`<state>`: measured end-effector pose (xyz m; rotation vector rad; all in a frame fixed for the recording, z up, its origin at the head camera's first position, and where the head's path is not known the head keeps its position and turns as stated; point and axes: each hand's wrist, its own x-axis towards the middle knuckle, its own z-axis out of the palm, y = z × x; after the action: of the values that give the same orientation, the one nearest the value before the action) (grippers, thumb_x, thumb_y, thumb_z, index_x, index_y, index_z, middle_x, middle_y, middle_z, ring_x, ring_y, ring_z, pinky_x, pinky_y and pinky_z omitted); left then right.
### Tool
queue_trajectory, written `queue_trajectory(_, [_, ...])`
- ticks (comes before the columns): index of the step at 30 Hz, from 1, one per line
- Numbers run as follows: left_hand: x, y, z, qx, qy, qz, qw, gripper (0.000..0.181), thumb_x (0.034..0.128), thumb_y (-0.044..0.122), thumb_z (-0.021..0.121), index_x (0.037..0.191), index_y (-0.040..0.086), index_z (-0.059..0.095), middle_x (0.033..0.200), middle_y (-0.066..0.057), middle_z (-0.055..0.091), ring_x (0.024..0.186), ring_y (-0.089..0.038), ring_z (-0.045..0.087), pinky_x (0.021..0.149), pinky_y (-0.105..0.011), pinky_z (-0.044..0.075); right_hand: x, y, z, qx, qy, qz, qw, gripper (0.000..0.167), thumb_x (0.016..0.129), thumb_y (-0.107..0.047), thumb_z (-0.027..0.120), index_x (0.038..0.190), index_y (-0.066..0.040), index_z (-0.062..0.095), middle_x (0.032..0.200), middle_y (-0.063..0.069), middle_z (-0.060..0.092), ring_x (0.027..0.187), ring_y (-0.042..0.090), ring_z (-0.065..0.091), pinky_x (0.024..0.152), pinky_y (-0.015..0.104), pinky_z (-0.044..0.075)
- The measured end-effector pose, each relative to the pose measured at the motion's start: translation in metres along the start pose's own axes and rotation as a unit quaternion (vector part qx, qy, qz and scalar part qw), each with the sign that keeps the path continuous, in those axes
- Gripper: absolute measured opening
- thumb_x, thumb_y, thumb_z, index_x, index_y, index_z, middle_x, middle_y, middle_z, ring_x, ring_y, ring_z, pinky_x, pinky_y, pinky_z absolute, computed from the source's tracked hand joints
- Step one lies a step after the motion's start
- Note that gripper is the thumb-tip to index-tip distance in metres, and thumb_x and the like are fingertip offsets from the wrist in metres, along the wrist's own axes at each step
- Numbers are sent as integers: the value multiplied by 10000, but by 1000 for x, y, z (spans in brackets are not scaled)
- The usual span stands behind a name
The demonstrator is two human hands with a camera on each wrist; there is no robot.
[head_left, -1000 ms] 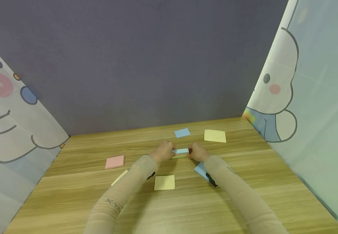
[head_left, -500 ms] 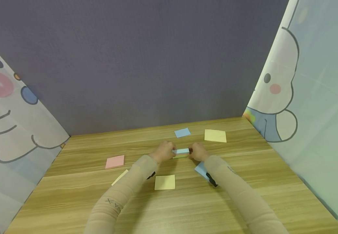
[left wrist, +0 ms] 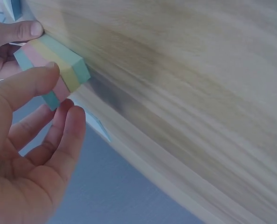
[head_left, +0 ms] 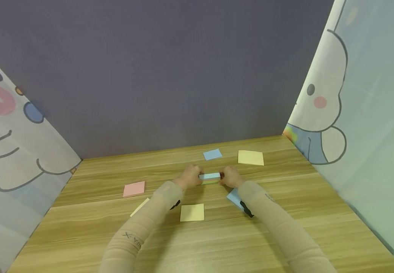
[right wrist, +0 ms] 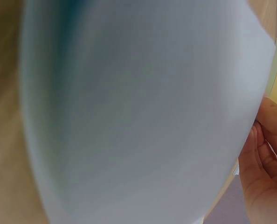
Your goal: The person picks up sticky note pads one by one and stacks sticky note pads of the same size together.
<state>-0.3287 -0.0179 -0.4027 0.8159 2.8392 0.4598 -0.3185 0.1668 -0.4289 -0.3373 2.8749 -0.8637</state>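
Observation:
A block of sticky notes with green, yellow and pink layers is between both hands near the middle of the table. My left hand pinches its left end; in the left wrist view the thumb lies on the layered side of the block and the fingers curl below. At the opposite end my right hand grips it, its thumb showing in that view. In the right wrist view a blurred pale sheet covers most of the picture, leaving the right hand partly visible at the edge.
Sticky-note pads lie around on the wooden table: blue and yellow behind, pink at left, yellow in front. A blue pad is partly under the right forearm, a yellow one beside the left. A dark panel stands behind.
The fingers of my left hand have shifted very slightly left, baring a little more of the block's left end. The right hand and the pads on the table stay where they were.

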Motion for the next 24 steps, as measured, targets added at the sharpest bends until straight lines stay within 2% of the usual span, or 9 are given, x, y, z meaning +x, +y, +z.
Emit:
queue_trajectory(4, [0, -3, 2, 42, 15, 11, 10000, 271, 770, 44, 704, 1035, 0, 673, 990, -100, 660, 851, -179, 580, 708, -261, 503, 0, -1, 0, -79, -1, -21, 10000, 138, 741, -79, 744, 720, -55, 609, 736, 32, 573, 681, 150, 459, 602, 244, 404])
queue_trajectory(9, [-2, -5, 4, 43, -17, 70, 10000, 155, 758, 8, 695, 912, 20, 679, 852, -52, 645, 710, -135, 510, 631, -242, 459, 0, -1, 0, -59, 5, -45, 10000, 149, 739, -74, 744, 707, -52, 600, 728, 38, 571, 675, 152, 455, 589, 241, 396])
queue_trajectory(13, [-1, -6, 8, 140, 26, 137, 9998, 154, 763, -3, 684, 914, 21, 668, 853, -53, 647, 673, -117, 478, 608, -220, 442, 0, 0, 0, -49, 23, -53, 10000, 146, 740, -76, 744, 709, -53, 603, 727, 37, 572, 674, 150, 452, 586, 239, 393])
queue_trajectory(19, [0, -7, 14, 189, 131, 172, 9996, 202, 766, -3, 693, 965, -11, 661, 920, -104, 674, 693, -116, 542, 633, -213, 487, -1, 0, 0, -110, 25, -90, 9999, 153, 740, -76, 745, 705, -55, 597, 712, 33, 565, 656, 147, 441, 574, 237, 381])
queue_trajectory(24, [0, -7, 14, 134, 133, 128, 9997, 212, 773, 4, 691, 978, -28, 653, 934, -119, 670, 677, -124, 547, 623, -227, 494, 0, -1, 0, -93, 18, -81, 9999, 162, 740, -76, 745, 694, -57, 591, 703, 32, 557, 651, 146, 436, 563, 229, 367])
